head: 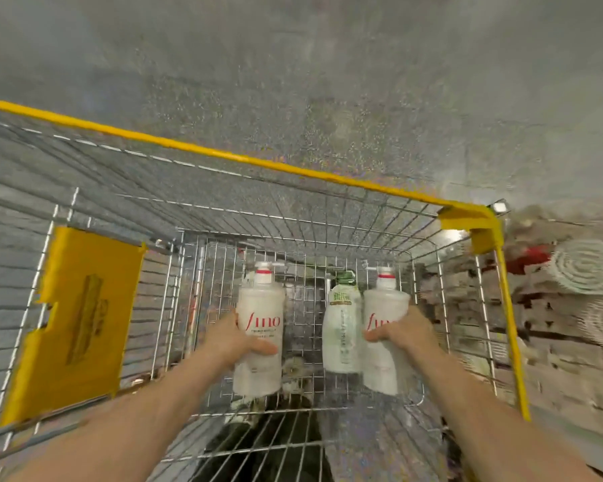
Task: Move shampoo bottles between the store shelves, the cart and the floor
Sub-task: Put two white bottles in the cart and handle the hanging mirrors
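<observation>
Cart (244, 158): left hand (235, 339) grips one Fino bottle (260, 325); right hand (402, 333) grips another (383, 328); green bottle (342, 328) stowed; transfer midway, destination unclear.

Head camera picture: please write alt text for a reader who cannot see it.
The left hand grips a white pump bottle and the right hand grips a second white bottle, both inside a wire cart with yellow trim. A green-capped bottle is beside the second one.

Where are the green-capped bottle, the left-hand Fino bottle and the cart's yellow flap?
Green-capped bottle (342, 328): head view, on its pale body.
Left-hand Fino bottle (261, 300): head view, above the red logo.
Yellow flap (81, 307): head view, its middle.
</observation>
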The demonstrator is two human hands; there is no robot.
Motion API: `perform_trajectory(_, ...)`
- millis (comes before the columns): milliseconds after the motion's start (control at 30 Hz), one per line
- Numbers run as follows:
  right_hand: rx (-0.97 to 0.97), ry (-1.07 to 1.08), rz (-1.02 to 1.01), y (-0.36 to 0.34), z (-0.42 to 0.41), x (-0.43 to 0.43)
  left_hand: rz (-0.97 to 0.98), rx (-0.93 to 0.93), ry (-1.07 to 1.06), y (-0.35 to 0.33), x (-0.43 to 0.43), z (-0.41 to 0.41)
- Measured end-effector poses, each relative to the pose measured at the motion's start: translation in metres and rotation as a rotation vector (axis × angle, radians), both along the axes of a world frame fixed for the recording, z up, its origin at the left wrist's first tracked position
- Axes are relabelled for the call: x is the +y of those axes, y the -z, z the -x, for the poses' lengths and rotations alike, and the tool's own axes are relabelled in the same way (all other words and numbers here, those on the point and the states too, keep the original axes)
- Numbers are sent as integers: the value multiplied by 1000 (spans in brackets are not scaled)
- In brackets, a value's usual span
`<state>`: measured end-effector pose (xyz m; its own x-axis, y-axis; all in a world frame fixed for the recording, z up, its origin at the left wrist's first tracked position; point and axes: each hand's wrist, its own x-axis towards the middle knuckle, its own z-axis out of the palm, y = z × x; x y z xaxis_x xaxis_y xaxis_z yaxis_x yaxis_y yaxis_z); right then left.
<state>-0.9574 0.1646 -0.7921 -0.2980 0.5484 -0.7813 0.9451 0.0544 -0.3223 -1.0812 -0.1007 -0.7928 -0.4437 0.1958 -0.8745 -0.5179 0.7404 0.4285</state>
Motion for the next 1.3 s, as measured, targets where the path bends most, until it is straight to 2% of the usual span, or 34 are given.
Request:
perform_trajectory(133,-104,-50,-36,32,-4,18,77,-45,75,44,23,-14)
perform_trajectory(367,-124,-1,26,87,-11,23,195,-31,223,101,61,-30)
perform_trajectory(633,-144,-28,-4,104,-24,19,238,-39,206,122,69,-35)
perform_trajectory(733,-155,-19,-4,99,-22,15,248,-40,219,115,69,-35)
perform_trajectory(767,-149,-17,-4,94,-22,14,242,-30,164,113,70,-34)
perform_trajectory(933,-114,-77,-65,52,-20,10,260,116,440,59,81,-26)
perform_trajectory(1033,-81,-46,-57,13,-21,6,209,197,523,25,79,-16)
perform_trajectory(1300,38,4,-172,-76,-49,-31,40,342,527,-68,54,-16)
